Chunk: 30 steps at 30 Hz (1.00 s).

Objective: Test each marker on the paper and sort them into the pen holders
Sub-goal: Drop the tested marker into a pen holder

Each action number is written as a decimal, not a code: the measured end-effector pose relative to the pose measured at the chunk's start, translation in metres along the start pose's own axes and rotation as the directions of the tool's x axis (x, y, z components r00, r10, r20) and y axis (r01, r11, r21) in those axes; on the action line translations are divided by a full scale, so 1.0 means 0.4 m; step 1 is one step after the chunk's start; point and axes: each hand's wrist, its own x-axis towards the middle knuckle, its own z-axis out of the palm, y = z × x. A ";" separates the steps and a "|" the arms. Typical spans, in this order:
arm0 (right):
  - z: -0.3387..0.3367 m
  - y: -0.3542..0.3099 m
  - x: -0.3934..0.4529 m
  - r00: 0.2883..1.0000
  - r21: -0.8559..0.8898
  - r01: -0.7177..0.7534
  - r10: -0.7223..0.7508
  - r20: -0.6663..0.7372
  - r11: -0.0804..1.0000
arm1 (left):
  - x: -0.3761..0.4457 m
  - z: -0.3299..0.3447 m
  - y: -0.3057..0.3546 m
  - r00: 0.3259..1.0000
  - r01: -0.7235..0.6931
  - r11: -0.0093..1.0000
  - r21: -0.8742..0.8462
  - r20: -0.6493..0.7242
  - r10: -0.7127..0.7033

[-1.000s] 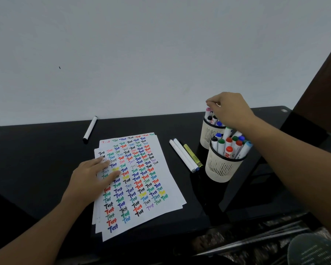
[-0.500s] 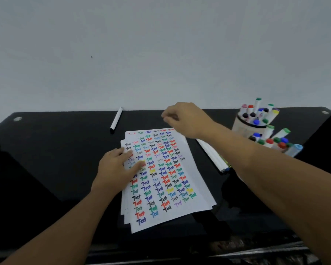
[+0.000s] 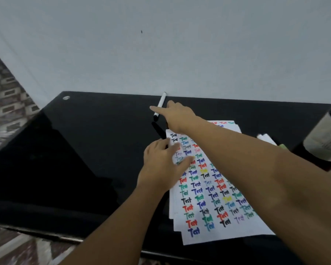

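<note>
One marker (image 3: 160, 106) lies at twelve o'clock on the tabletop (image 3: 84, 142), near the wall. The right hand (image 3: 177, 115) reaches with fingers extended, grasping nothing; a nudge could roll it away. The left hand (image 3: 163, 165) rests flat on the paper (image 3: 208, 197).

Looks like a room in a home, probably a plain study corner. Glossy black glass-top table (image 3: 84, 150) with a round metal fitting (image 3: 66, 97) at its corner, pushed against a bare pale wall (image 3: 161, 44). Patterned grey-and-brown floor tiles (image 3: 6, 96) show at left and below the table edge. Sheets of paper (image 3: 214, 197) covered in handwritten colour "Test" words lie on the table. No lab, shop or workshop gear visible.
</note>
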 end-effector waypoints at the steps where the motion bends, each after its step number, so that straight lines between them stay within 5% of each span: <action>1: 0.005 -0.006 0.019 1.000 -0.032 -0.006 0.005 -0.001 0.999 | -0.001 0.002 -0.001 1.000 -0.009 1.000 0.000 -0.014 0.009; 6: 0.022 -0.011 0.071 0.996 -0.114 -0.022 0.013 -0.083 0.993 | -0.003 0.008 0.000 1.000 -0.014 1.000 -0.007 -0.023 0.014; 15: -0.011 0.048 -0.005 0.881 -0.208 0.161 -0.236 -0.409 0.965 | -0.002 -0.005 0.009 1.000 0.004 1.000 -0.005 -0.001 -0.004; 23: -0.051 0.100 -0.240 0.971 0.168 0.097 -0.057 -0.231 0.981 | -0.003 -0.018 0.020 0.999 0.014 0.999 -0.045 -0.050 -0.016; 27: -0.014 0.131 -0.344 1.000 0.233 0.005 0.002 -0.031 0.972 | -0.010 -0.036 0.040 0.997 0.031 0.992 -0.119 -0.066 -0.039; 30: 0.003 0.135 -0.390 0.999 0.196 0.036 -0.032 -0.024 0.980 | -0.016 -0.038 0.045 0.997 -0.045 0.995 -0.086 -0.069 0.040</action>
